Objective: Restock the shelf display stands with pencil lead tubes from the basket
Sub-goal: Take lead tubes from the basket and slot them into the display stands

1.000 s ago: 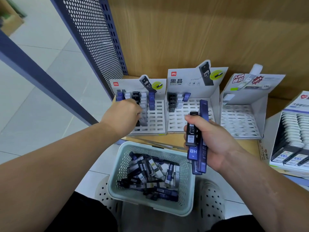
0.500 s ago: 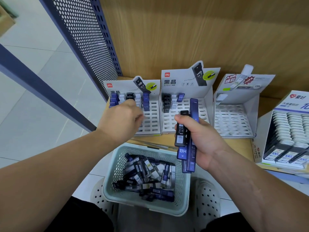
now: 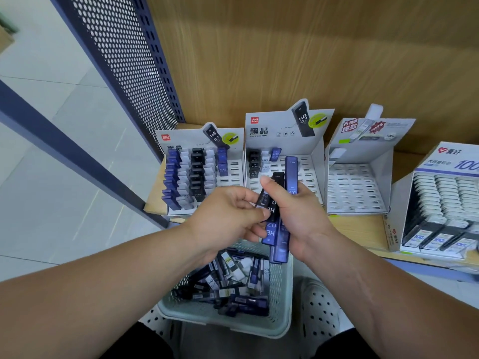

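**Left hand back at the bundle for another tube**

The pale wooden shelf [image 3: 363,226] carries three white cardboard display stands side by side. The left stand [image 3: 181,137] is nearly full of blue, white and black tubes in rows. The middle stand [image 3: 272,125] has only a few in its back-left corner, and the right stand [image 3: 357,187] shows its white slotted tray. Below the shelf, my mint-green plastic basket [image 3: 223,325] holds a jumbled heap of loose lead tubes [image 3: 233,281].

My right hand [image 3: 303,211] has its fingers wrapped round a bundle of blue and black tubes [image 3: 291,174], held upright before the middle stand. My left hand [image 3: 225,216] pinches a black tube [image 3: 272,200] in that bundle. Half a second ago it was over at the left stand.
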A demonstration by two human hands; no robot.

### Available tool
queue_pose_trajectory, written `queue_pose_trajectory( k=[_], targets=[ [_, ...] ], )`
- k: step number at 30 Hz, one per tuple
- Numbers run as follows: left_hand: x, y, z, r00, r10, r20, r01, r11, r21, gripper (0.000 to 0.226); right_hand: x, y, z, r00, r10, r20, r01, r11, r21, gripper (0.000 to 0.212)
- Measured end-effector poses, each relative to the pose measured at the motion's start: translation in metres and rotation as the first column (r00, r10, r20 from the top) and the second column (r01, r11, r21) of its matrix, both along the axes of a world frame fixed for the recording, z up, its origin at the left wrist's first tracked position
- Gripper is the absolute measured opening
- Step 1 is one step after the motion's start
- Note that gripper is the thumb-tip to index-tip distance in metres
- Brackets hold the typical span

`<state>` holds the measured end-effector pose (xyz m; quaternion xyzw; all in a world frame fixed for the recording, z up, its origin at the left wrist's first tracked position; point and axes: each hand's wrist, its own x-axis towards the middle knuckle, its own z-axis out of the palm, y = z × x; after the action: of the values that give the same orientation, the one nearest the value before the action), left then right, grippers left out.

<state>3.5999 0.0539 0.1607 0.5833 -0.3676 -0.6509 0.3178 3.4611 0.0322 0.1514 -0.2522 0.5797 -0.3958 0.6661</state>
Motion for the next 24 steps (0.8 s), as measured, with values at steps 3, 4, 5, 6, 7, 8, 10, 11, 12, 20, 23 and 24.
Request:
queue_pose_trajectory(
  k=[3,4,5,6,7,8,10,11,12,20,23,24],
  targets=[
    [-0.002,-0.004,0.004,0.997,0.05,-0.064,-0.049,0.999,0.02,0.028,-0.003,-0.004,0.0,0.999,0.012,0.043,-0.012,1.0,-0.013,0.038],
    [-0.003,-0.006,0.004,0.993,0.066,-0.094,-0.064,0.998,0.024,0.025,-0.005,-0.006,0.001,0.998,0.018,0.057,-0.017,1.0,-0.02,0.042],
    [-0.004,-0.007,0.006,0.988,0.082,-0.128,-0.079,0.996,0.033,0.021,-0.006,-0.007,0.002,0.997,0.023,0.07,-0.021,0.999,-0.03,0.046],
    [-0.004,-0.008,0.006,0.981,0.098,-0.165,-0.092,0.995,0.044,0.018,-0.007,-0.008,0.003,0.996,0.028,0.079,-0.025,0.999,-0.04,0.049],
    [-0.005,-0.009,0.006,0.974,0.115,-0.198,-0.105,0.993,0.058,0.017,-0.009,-0.009,0.004,0.996,0.031,0.083,-0.027,0.998,-0.049,0.052],
    [-0.005,-0.01,0.005,0.965,0.131,-0.228,-0.118,0.99,0.073,0.019,-0.01,-0.009,0.005,0.996,0.032,0.084,-0.028,0.998,-0.055,0.053],
    [-0.007,-0.011,0.004,0.951,0.154,-0.27,-0.129,0.986,0.105,0.026,-0.013,-0.011,0.005,0.995,0.032,0.09,-0.027,0.998,-0.06,0.049],
    [-0.008,-0.012,0.003,0.947,0.157,-0.28,-0.129,0.985,0.115,0.029,-0.014,-0.011,0.005,0.995,0.029,0.095,-0.024,0.998,-0.06,0.045],
    [-0.009,-0.013,0.001,0.946,0.154,-0.285,-0.125,0.985,0.118,0.031,-0.015,-0.012,0.005,0.995,0.022,0.099,-0.016,0.998,-0.057,0.043],
    [-0.011,-0.031,-0.007,0.971,0.126,-0.204,-0.125,0.992,0.017,0.017,-0.028,-0.014,0.009,0.996,-0.047,0.081,0.049,0.999,-0.017,0.011],
    [-0.008,-0.042,-0.011,0.99,0.083,-0.117,-0.085,0.996,-0.014,0.012,-0.037,-0.014,0.01,0.996,-0.062,0.067,0.061,0.998,0.013,0.012],
    [-0.008,-0.045,-0.013,0.993,0.067,-0.1,-0.069,0.998,-0.015,0.018,-0.039,-0.013,0.011,0.996,-0.063,0.066,0.062,0.998,0.026,0.014]
  ],
)
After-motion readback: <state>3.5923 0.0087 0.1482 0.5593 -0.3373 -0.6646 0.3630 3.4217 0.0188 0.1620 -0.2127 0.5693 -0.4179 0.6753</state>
